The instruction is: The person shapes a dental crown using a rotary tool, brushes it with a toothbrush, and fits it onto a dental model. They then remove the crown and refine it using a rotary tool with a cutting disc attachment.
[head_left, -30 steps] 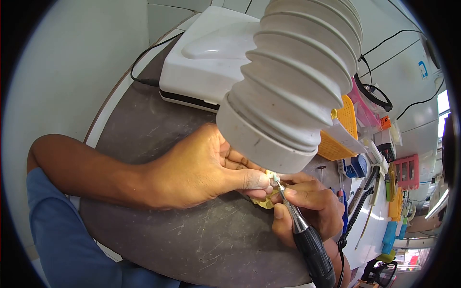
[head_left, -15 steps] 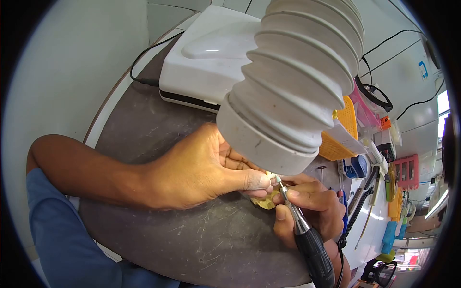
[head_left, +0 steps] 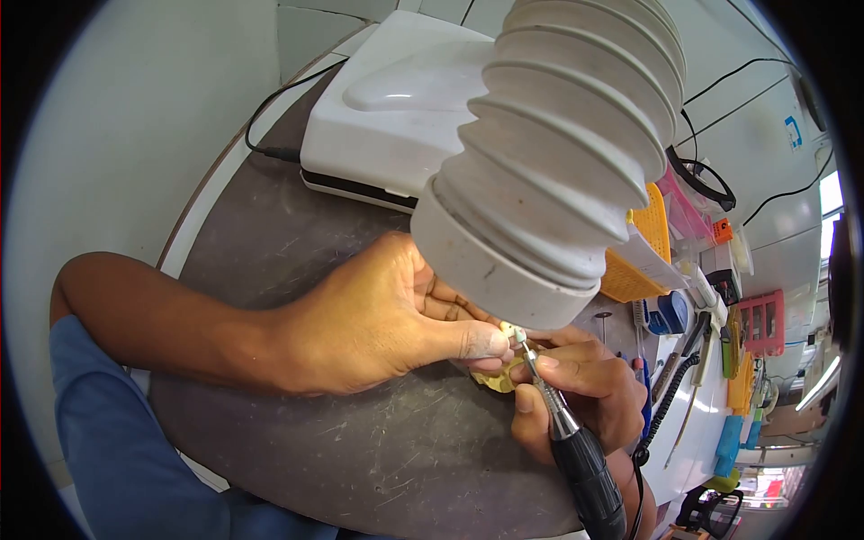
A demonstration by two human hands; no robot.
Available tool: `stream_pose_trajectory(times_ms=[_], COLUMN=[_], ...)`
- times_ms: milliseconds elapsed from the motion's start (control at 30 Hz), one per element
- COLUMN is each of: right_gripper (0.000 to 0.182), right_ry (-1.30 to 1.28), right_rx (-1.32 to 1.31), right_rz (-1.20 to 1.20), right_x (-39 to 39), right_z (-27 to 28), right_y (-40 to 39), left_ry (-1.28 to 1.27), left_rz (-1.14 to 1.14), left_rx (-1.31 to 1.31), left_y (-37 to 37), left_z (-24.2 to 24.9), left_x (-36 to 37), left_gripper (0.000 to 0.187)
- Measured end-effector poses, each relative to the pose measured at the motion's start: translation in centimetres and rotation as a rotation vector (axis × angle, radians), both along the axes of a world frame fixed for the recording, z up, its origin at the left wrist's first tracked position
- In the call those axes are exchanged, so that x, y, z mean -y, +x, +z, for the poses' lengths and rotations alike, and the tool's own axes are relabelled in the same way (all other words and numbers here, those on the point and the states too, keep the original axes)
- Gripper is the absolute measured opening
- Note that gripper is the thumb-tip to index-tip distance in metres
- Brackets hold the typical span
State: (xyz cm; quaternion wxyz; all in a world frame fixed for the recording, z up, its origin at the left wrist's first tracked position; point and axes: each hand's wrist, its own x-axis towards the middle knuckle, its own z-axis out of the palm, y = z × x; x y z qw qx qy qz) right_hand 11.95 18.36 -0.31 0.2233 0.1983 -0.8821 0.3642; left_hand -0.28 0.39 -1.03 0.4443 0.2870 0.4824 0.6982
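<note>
Item: blue sleeve [head_left: 117,432] and left hand [head_left: 378,324], reaching in over the left edge of the grey tabletop [head_left: 360,459]. Thumb and fingertips were pressed together, pinching a small pale piece [head_left: 508,330].

Item: white case [head_left: 396,99], standing toward the tabletop's far left edge.

Item: yellow piece [head_left: 493,382], just below the left fingertips, toward the tabletop's right edge (partly hidden; what bore it could not be told).

Item: pale piece, as above, lying up and to the left of the right hand's grip, in line with the tool's long axis; the left hand was nearer, having hold of it.

Item: ribbed hose [head_left: 558,171], its mouth just above the fingertips.

Item: rotary handpiece [head_left: 589,472], slanting from lower right to upper left, its greenish tip [head_left: 520,335] at the pale piece; contact could not be confirmed.

Item: right hand [head_left: 598,387], fingers closed pen-wise around the handpiece's metal neck.
</note>
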Motion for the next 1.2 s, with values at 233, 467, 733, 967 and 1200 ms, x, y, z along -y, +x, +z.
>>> stream_pose_trajectory(times_ms=[233,467,733,967,1200], right_gripper=[0.028,0.029,0.029,0.029,0.029], right_ry=[-0.019,-0.068,-0.048,-0.022,-0.068], right_rx=[0.010,0.052,0.054,0.030,0.035], right_rz=[0.000,-0.014,0.008,0.016,0.014], right_x=[-0.08,-0.06,-0.17,-0.25,-0.29], right_z=[-0.03,0.05,-0.03,-0.09,-0.21], right_y=[0.07,0.39,0.11,0.04,0.24], left_ry=[-0.013,-0.017,0.019,-0.005,-0.047], left_rz=[-0.007,-0.002,0.009,0.003,-0.014], left_rx=[0.062,0.031,0.053,0.023,0.037], left_y=[-0.05,0.01,0.01,-0.01,-0.05], left_z=[0.20,0.00,-0.11,-0.01,0.14], left_x=[-0.01,-0.06,-0.08,-0.11,-0.16], left_gripper=[0.031,0.029,0.029,0.030,0.028])
